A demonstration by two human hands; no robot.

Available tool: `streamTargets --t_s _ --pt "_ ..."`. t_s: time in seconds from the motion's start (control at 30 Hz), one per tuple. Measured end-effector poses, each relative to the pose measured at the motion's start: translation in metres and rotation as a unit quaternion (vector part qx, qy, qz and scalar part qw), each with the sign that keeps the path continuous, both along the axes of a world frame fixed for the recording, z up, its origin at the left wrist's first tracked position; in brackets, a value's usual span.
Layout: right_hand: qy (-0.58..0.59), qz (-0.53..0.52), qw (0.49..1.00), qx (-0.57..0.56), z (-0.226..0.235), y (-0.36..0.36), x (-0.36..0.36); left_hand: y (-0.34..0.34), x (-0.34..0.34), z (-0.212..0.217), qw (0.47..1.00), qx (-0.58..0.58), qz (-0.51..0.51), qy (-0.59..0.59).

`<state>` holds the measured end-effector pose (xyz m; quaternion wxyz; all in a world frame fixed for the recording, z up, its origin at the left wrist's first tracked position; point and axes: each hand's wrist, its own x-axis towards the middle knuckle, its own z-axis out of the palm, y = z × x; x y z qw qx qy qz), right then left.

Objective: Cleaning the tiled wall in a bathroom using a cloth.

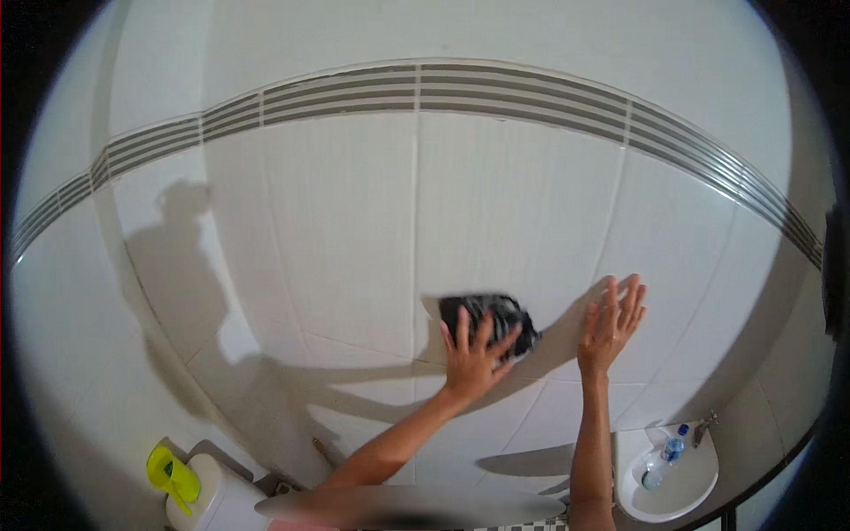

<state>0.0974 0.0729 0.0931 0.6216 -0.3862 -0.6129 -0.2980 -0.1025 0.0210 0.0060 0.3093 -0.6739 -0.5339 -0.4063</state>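
My left hand (pixel 475 360) presses a bunched black-and-grey cloth (pixel 507 311) against the white tiled wall (pixel 345 230), its fingers spread over the cloth. The cloth looks slightly blurred, and its lower part is behind my fingers. To the right, my right hand (pixel 609 332) is raised at the wall with the fingers apart and pointing up. Nothing is in it. Whether its fingertips touch the tile I cannot tell.
A small white sink (pixel 633 496) with a metal tap (pixel 705 428) is at the lower right, with a blue-capped plastic bottle (pixel 674 445) in it. At the lower left, a yellow-green plastic jug (pixel 173 476) rests on a white toilet tank (pixel 217 500). Grey striped tiles (pixel 522 93) cross the wall above.
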Motion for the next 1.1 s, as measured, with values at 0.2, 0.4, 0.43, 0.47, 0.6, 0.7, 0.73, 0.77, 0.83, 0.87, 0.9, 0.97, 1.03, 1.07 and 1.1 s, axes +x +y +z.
streamTargets --t_s 0.2,0.4,0.43,0.47,0.6,0.7,0.73,0.77,0.83,0.87,0.9,0.97,1.03,1.07,1.1 --pt "0.107 0.102 0.988 -0.047 -0.021 -0.033 0.057 0.002 0.024 0.025 1.0 0.009 -0.024 0.013" --pt "0.142 0.116 0.983 -0.014 -0.014 -0.056 0.064 0.013 0.081 0.165 0.994 0.096 -0.051 -0.009" --pt "0.148 0.136 0.98 0.006 -0.005 -0.06 0.064 0.014 0.091 0.168 0.993 0.086 -0.076 0.02" --pt "0.155 0.159 0.975 0.026 0.004 -0.062 0.061 0.012 0.098 0.165 0.991 0.053 -0.109 0.051" --pt "0.108 0.206 0.972 0.044 0.036 -0.065 0.028 0.009 0.102 0.12 0.978 -0.025 -0.174 0.109" --pt "0.04 0.165 0.985 -0.021 0.019 -0.037 0.012 0.002 0.087 0.103 0.959 -0.102 -0.243 0.101" --pt "0.014 0.125 0.992 -0.03 0.008 -0.027 0.008 -0.008 0.072 0.108 0.912 -0.168 -0.375 0.006" --pt "-0.001 0.114 0.993 -0.043 -0.013 -0.02 0.002 -0.014 0.055 0.111 0.834 -0.231 -0.494 -0.091" --pt "-0.026 0.062 0.994 -0.091 -0.054 -0.025 -0.01 -0.019 0.018 0.113 0.845 -0.232 -0.476 -0.078" --pt "-0.021 0.055 0.993 -0.106 -0.076 -0.025 -0.014 -0.022 0.009 0.113 0.856 -0.23 -0.457 -0.067" --pt "-0.041 0.019 0.993 -0.111 -0.103 -0.019 -0.011 -0.03 0.007 0.111 0.855 -0.232 -0.459 -0.064" --pt "-0.051 -0.036 0.991 -0.122 -0.134 -0.006 0.011 -0.046 0.002 0.103 0.886 -0.122 -0.417 -0.162" --pt "0.02 -0.054 0.992 -0.114 -0.129 0.008 0.047 -0.057 -0.016 0.097 0.928 -0.058 -0.351 -0.111" --pt "0.102 -0.014 0.99 -0.102 -0.111 0.015 0.071 -0.062 -0.027 0.092 0.958 0.006 -0.279 -0.06" --pt "0.167 -0.041 0.981 -0.086 -0.093 0.031 0.103 -0.062 -0.036 0.082 0.971 0.02 -0.23 -0.064"
